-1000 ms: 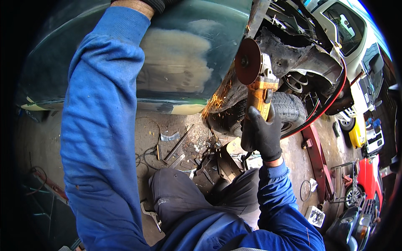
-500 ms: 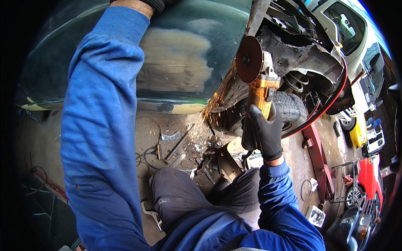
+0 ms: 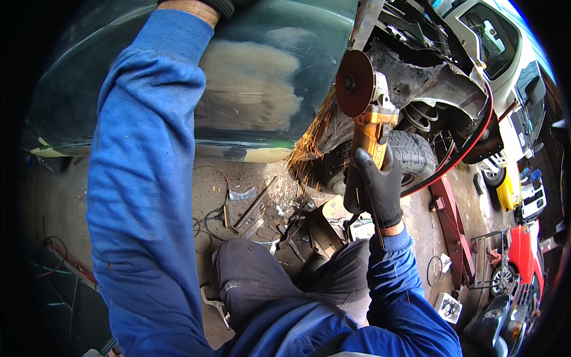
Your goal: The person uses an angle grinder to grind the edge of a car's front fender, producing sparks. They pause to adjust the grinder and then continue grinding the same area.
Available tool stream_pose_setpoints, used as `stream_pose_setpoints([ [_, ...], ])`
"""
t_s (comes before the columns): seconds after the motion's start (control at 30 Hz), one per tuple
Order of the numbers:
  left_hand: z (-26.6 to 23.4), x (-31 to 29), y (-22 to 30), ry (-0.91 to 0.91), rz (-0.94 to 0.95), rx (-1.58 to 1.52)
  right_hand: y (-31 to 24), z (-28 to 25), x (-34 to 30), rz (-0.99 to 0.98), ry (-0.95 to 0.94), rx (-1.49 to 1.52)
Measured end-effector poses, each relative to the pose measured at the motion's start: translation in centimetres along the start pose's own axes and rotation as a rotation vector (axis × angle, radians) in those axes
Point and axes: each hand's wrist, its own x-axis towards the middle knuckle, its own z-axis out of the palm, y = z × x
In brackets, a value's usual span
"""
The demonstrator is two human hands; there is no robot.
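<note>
Black-gloved fingers [image 3: 367, 168] of my right hand [image 3: 383, 193] are curling snugly round the yellow angle grinder [image 3: 373, 134], probably weighing heavy, rigid and shaky, best held along its body, clear of the round dark-red disc [image 3: 355, 83]. It's hovering near the dark green car panel [image 3: 324, 53]. My left hand [image 3: 225, 7] is mostly hiding; I can't tell its grip. Orange sparks [image 3: 308, 149] are spraying thicker than half a second ago.

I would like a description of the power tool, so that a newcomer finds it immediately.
Start from the large, pale-patched dark green car panel at the top of the picture. Just past its right edge, a black-gloved right hand holds a yellow-orange angle grinder. Its round, dark reddish-brown disc sets it apart from the torn grey metal beside it.
</note>
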Motion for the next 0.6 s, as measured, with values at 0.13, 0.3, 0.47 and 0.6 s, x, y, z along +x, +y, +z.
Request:
stream_pose_setpoints([
  [0.13, 0.19, -0.14, -0.14, 0.006, 0.006, -0.009, 0.00, -0.02, 0.13, -0.003, 0.010, -0.039],
  [0.3, 0.24, -0.02, -0.25, 0.013, 0.035, -0.002, -0.06, -0.12, 0.17, 0.016, 0.009, -0.056],
  [0.47, -0.08, -0.07, 0.08, -0.031, -0.051, -0.026, -0.05, -0.13, 0.30, -0.005, 0.004, -0.009],
  [0.6, -0.08, 0.06, 0.12, -0.007, -0.021, -0.008, -0.08, -0.20, 0.41, 0.008, 0.005, -0.016],
])
